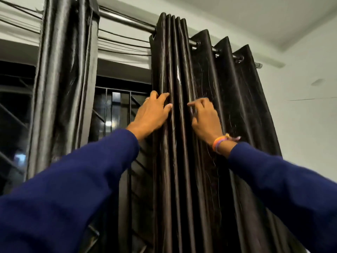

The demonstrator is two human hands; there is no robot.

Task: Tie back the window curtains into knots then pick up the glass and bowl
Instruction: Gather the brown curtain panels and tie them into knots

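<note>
Right curtain (pixel 209 125) bottom cut off by frame; left curtain (pixel 63 88) blurred, top cropped.

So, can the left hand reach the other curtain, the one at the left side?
Probably yes: the left hand rests on the right curtain, and only open window lies between it and the left curtain.

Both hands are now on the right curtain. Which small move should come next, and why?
Probably gather the pleats into one bundle. The left hand lies on the bunched folds of the right curtain, and the right hand touches the folds beside it, but the panel hangs spread along the rod, with no knot visible.
</note>
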